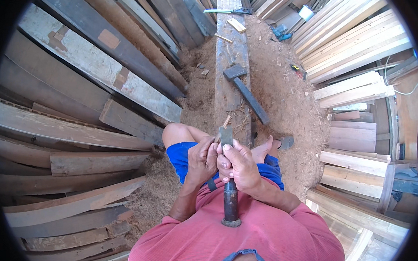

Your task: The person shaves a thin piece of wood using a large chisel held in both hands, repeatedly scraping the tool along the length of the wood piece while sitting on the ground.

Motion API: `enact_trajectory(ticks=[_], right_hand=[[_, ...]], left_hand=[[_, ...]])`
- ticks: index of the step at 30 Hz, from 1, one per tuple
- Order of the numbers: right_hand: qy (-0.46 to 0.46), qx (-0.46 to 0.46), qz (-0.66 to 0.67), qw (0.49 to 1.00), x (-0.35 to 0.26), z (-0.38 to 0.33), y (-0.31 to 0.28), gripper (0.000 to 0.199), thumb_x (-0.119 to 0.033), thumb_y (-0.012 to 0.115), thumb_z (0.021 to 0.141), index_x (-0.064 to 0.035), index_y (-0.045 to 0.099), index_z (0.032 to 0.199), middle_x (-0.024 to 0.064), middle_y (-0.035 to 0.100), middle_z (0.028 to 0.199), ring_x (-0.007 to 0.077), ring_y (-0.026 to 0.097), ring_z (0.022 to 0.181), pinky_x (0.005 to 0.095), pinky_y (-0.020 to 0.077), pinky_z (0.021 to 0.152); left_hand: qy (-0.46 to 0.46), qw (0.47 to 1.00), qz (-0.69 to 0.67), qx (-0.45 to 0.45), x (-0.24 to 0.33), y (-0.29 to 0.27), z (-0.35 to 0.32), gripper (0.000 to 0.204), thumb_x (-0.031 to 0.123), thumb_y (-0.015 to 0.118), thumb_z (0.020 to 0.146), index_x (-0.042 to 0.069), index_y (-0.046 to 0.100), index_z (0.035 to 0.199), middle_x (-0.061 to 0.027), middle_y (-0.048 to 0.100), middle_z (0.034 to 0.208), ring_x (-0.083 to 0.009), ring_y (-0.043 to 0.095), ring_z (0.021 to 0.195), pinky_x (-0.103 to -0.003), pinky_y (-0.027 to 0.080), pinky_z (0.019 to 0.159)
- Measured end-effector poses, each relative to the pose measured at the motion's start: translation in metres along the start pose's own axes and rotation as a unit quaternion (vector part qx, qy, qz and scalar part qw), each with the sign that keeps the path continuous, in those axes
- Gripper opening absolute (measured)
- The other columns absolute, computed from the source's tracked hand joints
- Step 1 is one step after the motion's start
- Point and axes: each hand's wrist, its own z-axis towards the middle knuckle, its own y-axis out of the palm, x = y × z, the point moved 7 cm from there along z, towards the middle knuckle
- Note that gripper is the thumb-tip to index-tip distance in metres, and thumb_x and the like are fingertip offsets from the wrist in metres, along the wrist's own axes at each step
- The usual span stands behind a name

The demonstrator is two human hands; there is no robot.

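My right hand is wrapped around the blade of a wide chisel, thumb lying along the steel. The chisel's dark, worn handle points back at me, its butt against my red shirt. Beside the blade, my left hand is closed, its fingertips pinching a small strip of wood close to the blade's edge. A pale wood sliver shows just past the blade's end. Ahead, a dark mallet lies on the long narrow wooden bench I sit astride.
Small wood pieces and a square lie at the bench's far end. Sawdust covers the floor, with a blue power tool on the far right. Planks lean on the left; pale lumber is stacked right.
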Motion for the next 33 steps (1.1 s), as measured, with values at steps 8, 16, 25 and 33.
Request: enact_trajectory(ticks=[8,16,25,33], right_hand=[[-0.131,0.052,-0.023,0.99,-0.059,-0.028,-0.026,0.019,-0.024,0.043,0.101,-0.0057,0.046,0.099,-0.0008,0.041,0.063,0.0059,0.038,0.043,0.025,0.0412,0.041],[-0.111,0.061,-0.195,0.972,-0.056,0.025,-0.044,0.017,-0.021,0.063,0.094,-0.0057,0.056,0.097,-0.0019,0.054,0.07,0.0004,0.044,0.048,0.0186,0.0378,0.04],[-0.136,0.051,-0.314,0.938,-0.063,0.03,-0.054,0.017,-0.019,0.055,0.098,-0.0033,0.058,0.104,-0.0001,0.056,0.074,0.001,0.044,0.051,0.0188,0.0374,0.043],[0.017,0.01,0.097,0.995,-0.014,0.029,-0.026,0.016,-0.022,0.044,0.101,-0.0077,0.049,0.105,0.0017,0.052,0.075,0.0065,0.043,0.048,0.0239,0.0421,0.044]], left_hand=[[-0.173,0.978,-0.057,-0.105,-0.027,0.012,-0.082,0.007,0.007,0.056,0.09,0.001,0.059,0.088,-0.0111,0.057,0.069,-0.0224,0.057,0.057,-0.034,0.045,0.052],[-0.184,0.97,-0.154,-0.044,-0.036,0.02,-0.017,0.009,0.009,0.058,0.093,0.002,0.057,0.098,0.0027,0.052,0.069,-0.0038,0.046,0.06,-0.021,0.036,0.052],[-0.301,0.845,-0.4,-0.189,-0.038,0.05,-0.024,0.035,0.03,0.034,0.105,0.005,0.056,0.095,0.0038,0.04,0.06,-0.0061,0.034,0.051,-0.023,0.028,0.047],[-0.405,0.744,-0.528,-0.052,-0.062,0.053,-0.015,0.025,0.027,0.045,0.102,0.008,0.053,0.089,0.0045,0.039,0.06,-0.0058,0.033,0.051,-0.022,0.025,0.047]])
